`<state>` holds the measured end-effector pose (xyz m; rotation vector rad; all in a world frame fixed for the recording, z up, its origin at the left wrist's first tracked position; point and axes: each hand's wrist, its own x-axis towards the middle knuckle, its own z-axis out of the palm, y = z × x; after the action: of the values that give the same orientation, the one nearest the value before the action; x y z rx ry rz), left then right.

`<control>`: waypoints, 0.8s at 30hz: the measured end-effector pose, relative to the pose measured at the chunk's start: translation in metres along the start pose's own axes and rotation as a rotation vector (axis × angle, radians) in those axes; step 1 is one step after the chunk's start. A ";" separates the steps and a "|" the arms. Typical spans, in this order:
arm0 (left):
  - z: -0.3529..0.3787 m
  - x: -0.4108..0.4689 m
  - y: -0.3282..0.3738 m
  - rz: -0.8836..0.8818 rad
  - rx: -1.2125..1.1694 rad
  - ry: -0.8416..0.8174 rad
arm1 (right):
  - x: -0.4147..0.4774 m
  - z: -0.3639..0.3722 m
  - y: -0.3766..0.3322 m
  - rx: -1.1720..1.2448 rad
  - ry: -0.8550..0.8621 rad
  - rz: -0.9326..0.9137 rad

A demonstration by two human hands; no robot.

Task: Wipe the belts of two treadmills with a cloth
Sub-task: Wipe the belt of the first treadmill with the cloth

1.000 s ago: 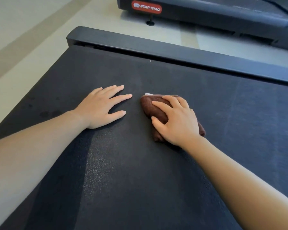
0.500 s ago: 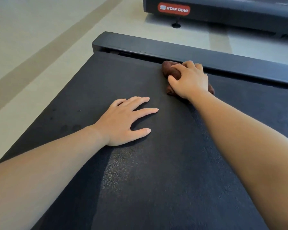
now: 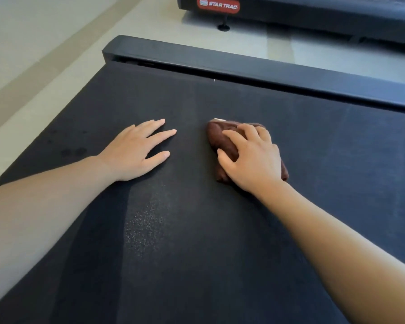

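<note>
One brand name can be read: "STAR TRAC", in white slanted capitals on a red oval badge (image 3: 218, 5). A small round emblem (image 3: 203, 2) sits at the left end of the badge, too small to make out. The badge is on the dark end face of the far treadmill (image 3: 313, 15), beyond the near treadmill's end bar (image 3: 243, 66). On the near side of that bar, a pale tag (image 3: 219, 119) shows at the brown cloth's (image 3: 220, 141) far edge, with no legible print.

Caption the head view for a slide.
The right hand grips a brown cloth on the treadmill belt; left hand rests flat.
</note>
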<state>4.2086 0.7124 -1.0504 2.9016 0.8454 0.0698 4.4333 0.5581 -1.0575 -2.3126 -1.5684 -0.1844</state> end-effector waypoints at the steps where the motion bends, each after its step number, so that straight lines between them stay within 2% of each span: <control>1: 0.000 -0.006 0.005 -0.035 0.006 -0.017 | 0.004 -0.001 0.003 0.007 -0.016 -0.011; 5: -0.002 -0.015 0.019 -0.125 -0.016 -0.040 | 0.061 -0.001 0.030 -0.014 -0.090 0.038; 8: 0.002 -0.016 0.027 -0.184 -0.032 -0.033 | 0.094 0.007 0.045 -0.042 -0.079 0.126; 11: 0.008 -0.018 0.030 -0.204 0.010 -0.041 | 0.097 0.009 0.039 -0.048 -0.070 0.126; 15: 0.008 -0.016 0.031 -0.209 0.011 0.008 | 0.058 -0.001 0.019 -0.033 -0.127 0.025; 19: 0.007 -0.017 0.028 -0.189 -0.081 0.042 | 0.000 -0.006 -0.032 -0.009 -0.110 -0.057; 24: -0.003 -0.044 -0.009 0.016 -0.114 -0.036 | -0.065 -0.017 -0.098 0.021 -0.132 -0.035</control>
<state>4.1662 0.6964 -1.0495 2.7954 0.7851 0.0643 4.3193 0.5278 -1.0411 -2.3239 -1.6661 -0.0234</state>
